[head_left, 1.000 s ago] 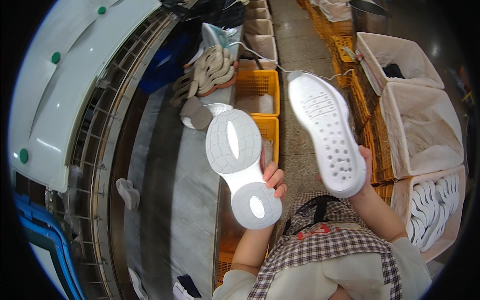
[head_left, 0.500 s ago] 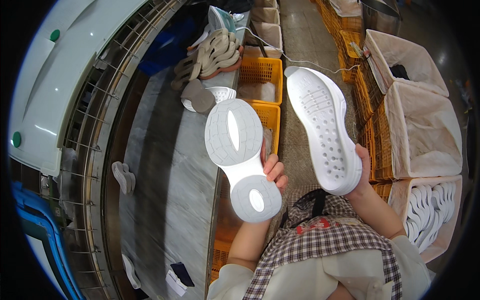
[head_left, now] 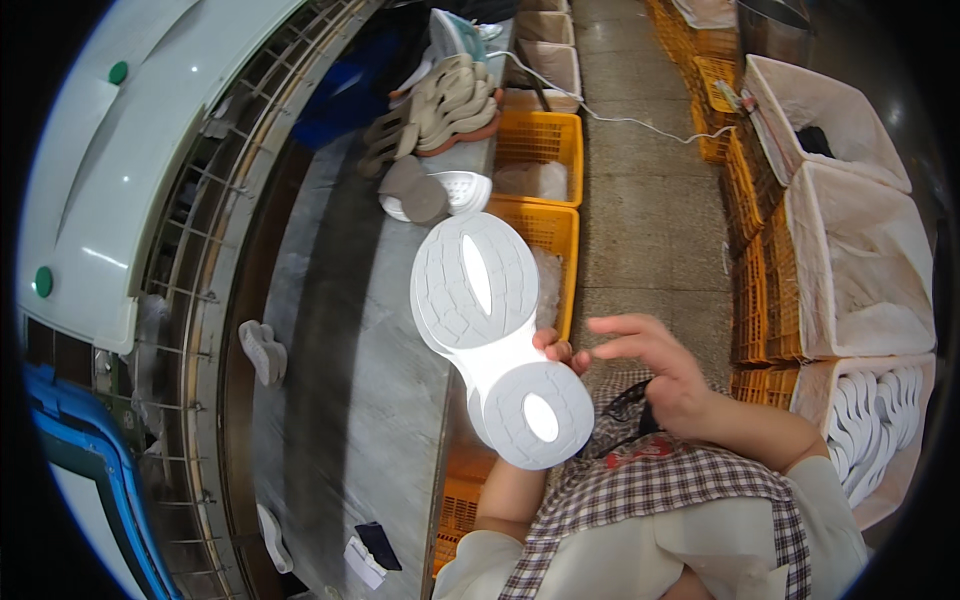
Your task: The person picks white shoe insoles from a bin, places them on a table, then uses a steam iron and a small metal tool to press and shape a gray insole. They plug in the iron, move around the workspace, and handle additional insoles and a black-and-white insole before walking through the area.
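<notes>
My left hand (head_left: 555, 347) grips a white shoe sole (head_left: 505, 358) by its narrow middle, with the grey-patched tread facing me. A second white edge shows behind its heel, so two soles appear to be stacked in that hand. Most of the left palm is hidden behind them. Just right of the heel, my right hand (head_left: 672, 378) is empty, its fingers stretched out and apart. Beyond the held soles, a white sole with a grey tread (head_left: 425, 195) lies on the table beside a stack of beige soles (head_left: 455, 105).
The grey marbled table (head_left: 330, 430) carries small white soles (head_left: 262, 352) at its left edge and a dark blue card (head_left: 378, 546) near me. Yellow crates (head_left: 560, 150) line its right side. Across the aisle stand lined bins (head_left: 850, 270), one holding white soles (head_left: 865, 430).
My right hand has let go of the white sole it held upright and moved left, opening. That sole now seems to sit behind the one in my left hand.
</notes>
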